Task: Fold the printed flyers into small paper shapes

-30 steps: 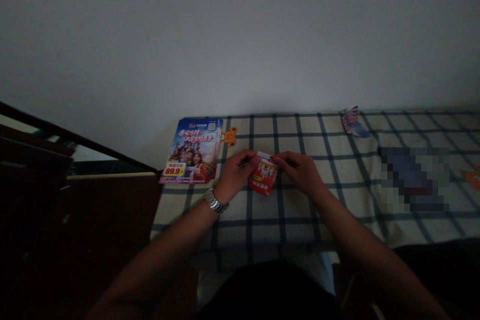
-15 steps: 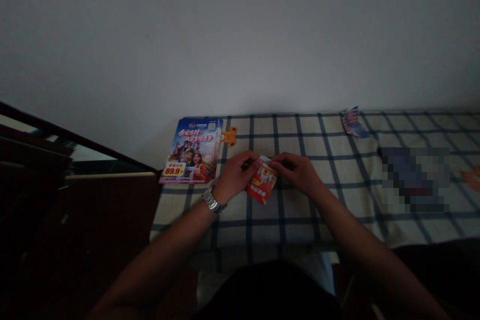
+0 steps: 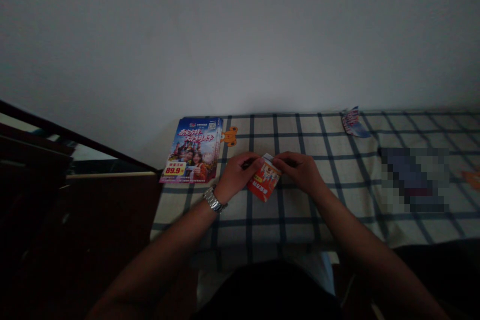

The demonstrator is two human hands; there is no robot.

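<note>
A small folded flyer (image 3: 264, 183), red and orange with white lettering and a pale strip at its top, is held between my two hands over the checked cloth. My left hand (image 3: 242, 172), with a metal watch at the wrist, pinches its upper left edge. On the upper right edge, the thumb and fingers of my right hand (image 3: 300, 170) are closed. Left of my hands lies a stack of printed flyers (image 3: 193, 150), blue and pink, with "89.9" on the top sheet. The fingertips partly cover the folded flyer's top corners.
A checked cloth (image 3: 311, 220) covers the surface, which meets a pale wall (image 3: 240, 35). Near the wall on the right stands a creased flyer piece (image 3: 355, 123). A pixelated dark object (image 3: 414, 180) lies at right. A dark railing (image 3: 75, 135) runs along the left.
The folded flyer has shifted slightly right and up, still between both hands. My right hand has moved a little to the right. The stack and the creased piece stay put.
</note>
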